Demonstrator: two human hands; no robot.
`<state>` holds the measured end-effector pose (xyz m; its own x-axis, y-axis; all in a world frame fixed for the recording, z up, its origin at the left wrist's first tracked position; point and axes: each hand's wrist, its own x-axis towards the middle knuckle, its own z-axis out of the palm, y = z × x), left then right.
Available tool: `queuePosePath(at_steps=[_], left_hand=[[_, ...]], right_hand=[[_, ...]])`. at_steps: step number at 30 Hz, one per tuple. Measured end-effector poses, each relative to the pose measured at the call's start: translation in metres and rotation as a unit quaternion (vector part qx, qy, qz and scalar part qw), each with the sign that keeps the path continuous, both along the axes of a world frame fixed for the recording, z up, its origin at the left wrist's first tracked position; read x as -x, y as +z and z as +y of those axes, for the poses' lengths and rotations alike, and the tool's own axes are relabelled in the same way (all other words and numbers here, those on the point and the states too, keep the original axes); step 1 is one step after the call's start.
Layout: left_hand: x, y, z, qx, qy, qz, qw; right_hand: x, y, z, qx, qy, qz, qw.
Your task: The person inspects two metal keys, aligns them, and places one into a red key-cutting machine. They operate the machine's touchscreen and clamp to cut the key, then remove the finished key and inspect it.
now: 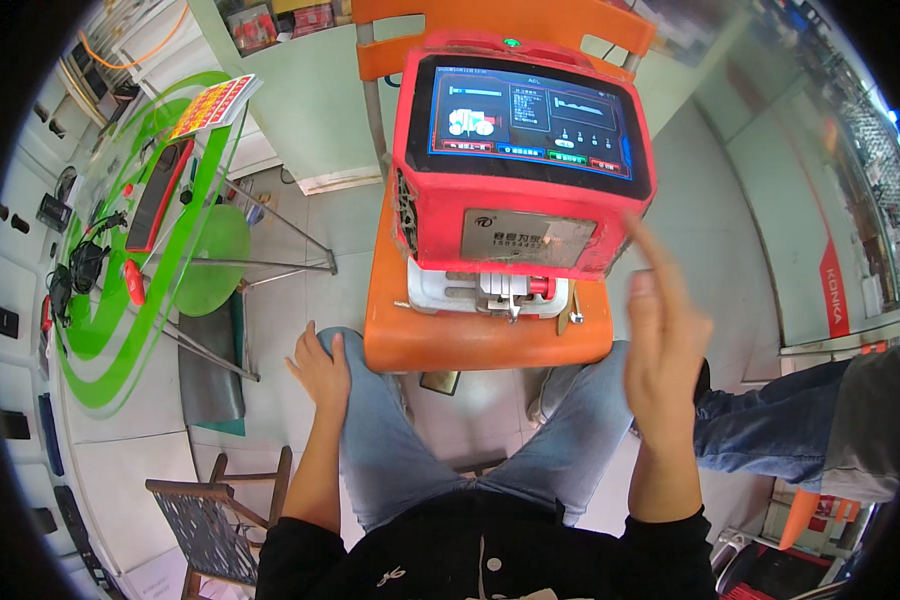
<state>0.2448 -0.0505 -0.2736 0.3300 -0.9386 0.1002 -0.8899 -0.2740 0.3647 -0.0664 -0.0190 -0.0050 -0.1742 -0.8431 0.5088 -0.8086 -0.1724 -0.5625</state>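
A red key cutting machine (435, 230) stands on an orange chair (470, 347) in front of me. Its tilted touchscreen (530, 125) is lit and shows a key outline with several buttons. Under the housing sits a metal key clamp (502, 288) with a red knob. Small keys (568, 315) lie on the seat just right of the clamp. My right hand (665, 345) is raised beside the machine's lower right corner, index finger stretched toward it, slightly blurred and holding nothing visible. My left hand (323, 370) rests on my left knee, fingers spread and free of any object.
At the left is a green-and-white glass table (110, 360) with a red-and-black device (160, 195), cables (90, 262) and a calendar-like sheet (213, 106). A wooden chair (205, 520) stands lower left. Another person's leg in jeans (770, 415) reaches in from the right, near a glass display case (820, 200).
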Motion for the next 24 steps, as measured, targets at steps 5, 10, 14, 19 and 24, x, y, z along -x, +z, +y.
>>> queuePosePath(at_steps=[5, 10, 14, 19, 24], left_hand=[[0.000, 0.000, 0.000, 0.001, -0.005, 0.006, 1.000], [0.000, 0.002, 0.000, -0.003, 0.000, 0.006, 1.000], [0.001, 0.001, 0.000, 0.000, 0.000, 0.003, 1.000], [0.000, -0.002, 0.000, 0.002, -0.004, -0.007, 1.000], [-0.002, -0.005, -0.001, 0.010, -0.008, -0.003, 1.000]], right_hand=[[0.003, 0.001, 0.009, -0.004, 0.054, 0.022, 0.998], [0.009, 0.001, 0.004, -0.003, 0.004, -0.023, 1.000], [0.011, 0.003, 0.001, 0.029, 0.013, 0.016, 0.999], [0.016, 0.004, -0.003, 0.058, -0.009, 0.072, 0.996], [0.032, 0.006, -0.024, 0.123, -0.023, 0.170, 0.977]])
